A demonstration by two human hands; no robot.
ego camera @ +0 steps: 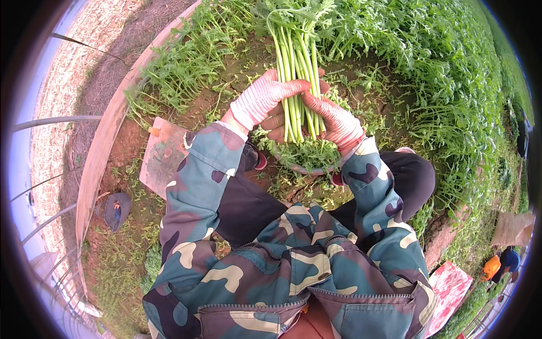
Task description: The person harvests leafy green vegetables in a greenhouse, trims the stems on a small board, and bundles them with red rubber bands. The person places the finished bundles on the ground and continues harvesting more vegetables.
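Note:
Both my hands, in pinkish-white knit gloves, hold one bundle of leafy greens, which look like garland chrysanthemum. Its pale stems lie side by side with cut ends towards me, and the lobed leaves point away. My left hand grips the stems from the left, its thumb across the front. From the right, my right hand closes on the lower stems, its thumb near the left thumb. Some fingers are hidden behind the bundle. Below the stem ends, loose greens lie over a round rim between my feet.
Standing greens grow ahead and to the right. A pinkish panel lies by my left arm, and a dark cloth item beyond it. A pale curved border runs along the left. Behind right are a red-and-white sheet and a person.

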